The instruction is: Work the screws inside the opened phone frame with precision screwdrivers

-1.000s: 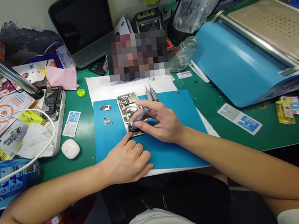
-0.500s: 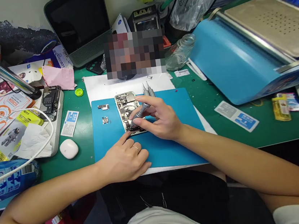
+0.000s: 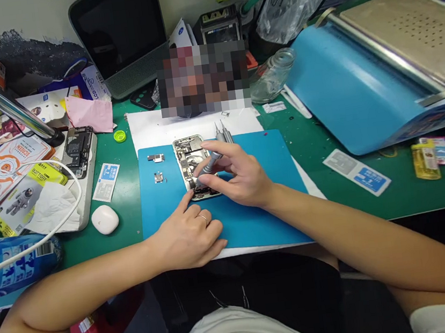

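An opened phone (image 3: 189, 157) with its insides exposed lies on a blue work mat (image 3: 261, 221). My right hand (image 3: 240, 178) pinches a grey screwdriver (image 3: 208, 167), its tip down in the lower part of the phone. My left hand (image 3: 188, 233) rests on the mat with a ring on one finger; its fingers are loosely curled and the forefinger touches the phone's near edge. Two small metal parts (image 3: 156, 167) lie on the mat left of the phone. Two more grey screwdrivers (image 3: 222, 132) lie just beyond my right hand.
A white earbud case (image 3: 104, 220), a second opened phone (image 3: 75, 146), packets and a white cable crowd the left. A dark screen (image 3: 121, 36) stands at the back. A large blue machine (image 3: 377, 77) fills the right, a glass jar (image 3: 272, 76) beside it.
Both hands stay at the phone; the screwdriver tip has shifted only slightly. The view has swayed a little.
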The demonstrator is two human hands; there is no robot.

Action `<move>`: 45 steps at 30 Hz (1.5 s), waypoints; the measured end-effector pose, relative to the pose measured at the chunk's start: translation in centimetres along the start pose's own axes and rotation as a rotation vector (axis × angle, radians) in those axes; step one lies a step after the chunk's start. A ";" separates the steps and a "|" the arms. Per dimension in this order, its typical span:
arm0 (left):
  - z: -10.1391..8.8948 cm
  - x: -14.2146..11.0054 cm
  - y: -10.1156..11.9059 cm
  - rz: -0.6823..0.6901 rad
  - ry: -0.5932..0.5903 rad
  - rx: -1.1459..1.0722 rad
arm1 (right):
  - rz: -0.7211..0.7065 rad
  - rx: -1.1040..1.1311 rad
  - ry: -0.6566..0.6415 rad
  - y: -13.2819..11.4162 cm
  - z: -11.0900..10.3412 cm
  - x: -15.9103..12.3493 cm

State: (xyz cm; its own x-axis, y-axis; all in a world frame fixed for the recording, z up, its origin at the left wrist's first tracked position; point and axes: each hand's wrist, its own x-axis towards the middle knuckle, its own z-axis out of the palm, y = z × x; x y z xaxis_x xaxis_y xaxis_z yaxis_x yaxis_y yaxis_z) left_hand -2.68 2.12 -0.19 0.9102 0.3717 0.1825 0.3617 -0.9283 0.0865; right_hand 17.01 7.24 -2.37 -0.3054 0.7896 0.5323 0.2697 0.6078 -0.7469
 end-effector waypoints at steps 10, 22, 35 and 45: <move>-0.1 0.1 -0.2 0.016 0.006 0.007 | 0.006 -0.015 -0.010 -0.1 -0.1 0.2; 0.0 0.1 -0.3 0.019 0.011 0.010 | 0.067 0.059 0.005 0.2 -0.2 0.3; 0.0 0.1 -0.3 0.017 0.018 0.004 | 0.137 0.060 0.003 -0.2 -0.4 0.3; 0.0 0.2 -0.4 0.007 0.019 -0.031 | 0.099 0.067 0.011 -0.2 -0.4 0.3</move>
State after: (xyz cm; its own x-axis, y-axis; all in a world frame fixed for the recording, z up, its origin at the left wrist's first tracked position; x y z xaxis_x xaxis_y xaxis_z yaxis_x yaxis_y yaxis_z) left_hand -2.67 2.55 -0.21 0.9088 0.3652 0.2015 0.3483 -0.9303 0.1154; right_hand 17.19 7.37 -1.91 -0.2698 0.8466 0.4589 0.2360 0.5201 -0.8208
